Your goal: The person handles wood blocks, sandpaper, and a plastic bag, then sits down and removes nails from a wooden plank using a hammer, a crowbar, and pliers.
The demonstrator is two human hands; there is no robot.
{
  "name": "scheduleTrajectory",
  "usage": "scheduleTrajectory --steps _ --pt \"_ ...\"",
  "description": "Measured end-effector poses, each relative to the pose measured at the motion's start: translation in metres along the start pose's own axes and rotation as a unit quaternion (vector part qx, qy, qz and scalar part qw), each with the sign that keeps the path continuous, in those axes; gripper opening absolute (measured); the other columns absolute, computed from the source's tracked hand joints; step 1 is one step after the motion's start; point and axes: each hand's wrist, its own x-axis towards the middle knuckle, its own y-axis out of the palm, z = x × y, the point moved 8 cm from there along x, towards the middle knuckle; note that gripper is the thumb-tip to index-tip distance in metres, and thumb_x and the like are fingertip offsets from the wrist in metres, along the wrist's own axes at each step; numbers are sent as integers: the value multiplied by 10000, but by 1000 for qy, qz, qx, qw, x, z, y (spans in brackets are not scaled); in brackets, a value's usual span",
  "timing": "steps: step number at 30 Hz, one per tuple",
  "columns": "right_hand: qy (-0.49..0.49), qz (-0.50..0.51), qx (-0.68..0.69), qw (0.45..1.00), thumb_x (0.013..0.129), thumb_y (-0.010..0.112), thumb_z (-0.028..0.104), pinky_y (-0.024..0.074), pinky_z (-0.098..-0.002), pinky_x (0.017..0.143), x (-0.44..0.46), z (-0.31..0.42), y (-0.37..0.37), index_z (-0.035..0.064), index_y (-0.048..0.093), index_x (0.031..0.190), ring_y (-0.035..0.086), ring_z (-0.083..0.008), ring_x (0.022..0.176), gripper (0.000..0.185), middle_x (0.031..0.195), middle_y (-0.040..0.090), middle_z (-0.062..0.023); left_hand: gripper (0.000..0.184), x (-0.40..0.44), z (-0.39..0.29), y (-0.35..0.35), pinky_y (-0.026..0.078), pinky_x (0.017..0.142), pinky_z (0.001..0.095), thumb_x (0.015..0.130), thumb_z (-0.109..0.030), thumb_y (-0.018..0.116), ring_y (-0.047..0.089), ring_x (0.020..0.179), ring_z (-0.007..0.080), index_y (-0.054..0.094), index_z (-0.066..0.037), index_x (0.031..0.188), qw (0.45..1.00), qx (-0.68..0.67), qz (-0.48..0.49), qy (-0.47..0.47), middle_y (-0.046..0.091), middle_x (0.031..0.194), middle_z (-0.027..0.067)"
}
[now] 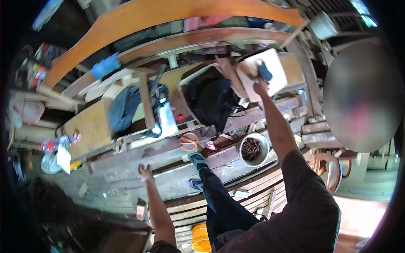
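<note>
My right hand (261,87) reaches far forward, its fingers closed at the near edge of a tan and dark-blue item (265,71), perhaps a cap. That item is over a white, board-like surface (276,78). Lower and to the left, my left hand (145,172) hovers over grey planks with its fingers apart and nothing in them. Orange-handled scissors (189,142) lie to its upper right. Between the hands are a black bag (215,99) in an open wooden compartment and a bucket of brown pieces (253,150). Blur hides fine detail at both hands.
A curved wooden rail (177,12) crosses the top. Dark-blue cloth (124,110) hangs at a frame on the left, below a blue bundle (105,66). A slatted bench (190,213) and an orange bucket (201,238) are near my legs. A blurred oval covers the right side.
</note>
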Motion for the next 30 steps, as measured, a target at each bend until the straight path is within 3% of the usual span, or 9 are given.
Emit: scheduleTrajectory --steps 3,5,9,10,14,17,18,23,30 --pt "-155 -195 -24 968 814 492 201 463 -512 851 -4 -18 -8 7 608 1088 589 -420 954 355 971 638 -211 362 -21 40 -29 511 720 391 882 -318 535 577 933 267 480 -190 1215 981 -58 180 34 510 1183 53" --pt "-24 -177 124 976 826 538 189 470 -452 813 -79 13 -79 53 629 1087 610 -361 912 308 1003 634 -222 371 -57 56 -33 517 736 414 895 -324 529 579 945 244 462 -180 1229 990 41 128 42 540 1156 51" --pt "-150 -213 267 928 850 583 156 461 -383 750 -214 50 -130 26 617 1052 597 -299 794 242 929 635 -164 496 -171 46 9 502 806 431 892 -440 498 570 1026 255 431 -165 1300 952 8 269 147 525 1239 73" --pt "-232 -222 273 907 868 609 170 446 -332 630 -253 68 -139 -7 615 987 568 -186 717 213 825 616 -115 486 -160 83 -3 497 814 399 898 -391 515 592 994 243 423 -149 1310 973 10 230 21 536 1237 91" --pt "-234 68 419 875 879 568 99 427 -290 660 -392 117 -83 29 572 913 494 -126 708 78 753 539 -50 435 -289 18 63 493 833 373 942 -310 473 588 1040 274 411 -94 1314 931 37 364 1 526 1257 117" --pt "-205 291 595 721 799 569 -17 423 -268 686 -503 175 -68 17 547 961 494 -116 737 167 819 530 -18 387 -324 22 57 465 727 318 928 -388 505 586 876 151 524 -97 1182 926 -71 266 -258 622 1065 21" --pt "-271 336 431 792 787 594 -1 412 -258 712 -526 187 -69 34 536 947 497 -108 781 173 853 527 -18 475 -341 -2 56 458 818 306 958 -427 402 564 945 127 438 -121 1319 907 -12 366 -209 587 1123 49" --pt "-386 436 424 694 826 610 20 411 -228 725 -604 256 -88 38 508 948 504 -91 796 160 862 517 -5 282 -411 -146 10 460 675 238 973 -300 443 562 806 76 566 -120 1152 939 -56 316 121 587 944 -45" --pt "-508 535 361 570 847 610 50 421 -217 706 -730 336 -135 45 510 984 525 -88 797 169 855 553 -11 369 -496 -249 -96 388 575 245 963 -402 423 455 620 75 597 -88 1048 974 -29 98 204 561 896 -20"
